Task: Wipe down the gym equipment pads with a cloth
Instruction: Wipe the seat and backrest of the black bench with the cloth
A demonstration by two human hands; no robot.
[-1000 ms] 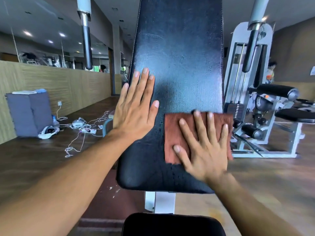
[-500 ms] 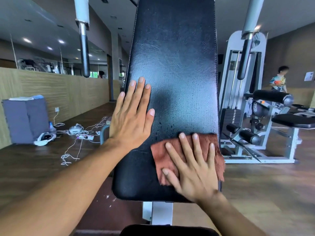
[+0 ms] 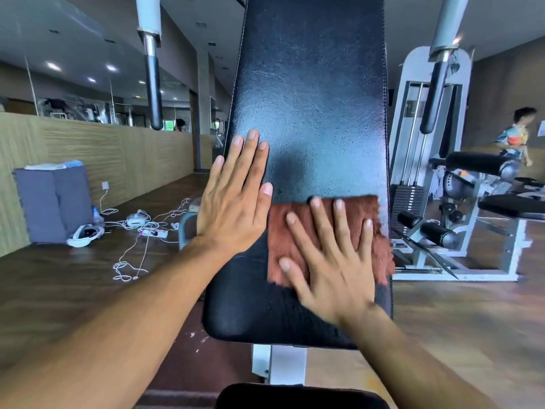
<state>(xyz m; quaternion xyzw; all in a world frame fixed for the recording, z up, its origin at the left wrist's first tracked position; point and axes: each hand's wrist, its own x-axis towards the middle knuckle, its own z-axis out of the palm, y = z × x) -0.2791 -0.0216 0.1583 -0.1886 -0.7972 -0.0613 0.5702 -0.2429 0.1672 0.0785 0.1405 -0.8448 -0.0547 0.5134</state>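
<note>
A tall black back pad (image 3: 312, 98) of a gym bench rises in front of me on a white post. My left hand (image 3: 236, 199) lies flat with straight fingers on the pad's left edge. My right hand (image 3: 330, 261) presses a rust-brown cloth (image 3: 283, 231) flat against the lower right part of the pad, fingers spread. The pad looks damp above the cloth. A black seat pad (image 3: 300, 397) shows at the bottom edge.
Two hanging bar handles (image 3: 153, 84) flank the pad. A white weight machine (image 3: 427, 178) with black roller pads stands at the right, a person (image 3: 514, 137) behind it. Cables and a power strip (image 3: 147, 228) lie on the wooden floor left, near a grey box (image 3: 53, 202).
My right hand with the cloth slid down the pad, then back up and slightly right. My left hand stayed flat on the pad's left edge. The person at the right came into view.
</note>
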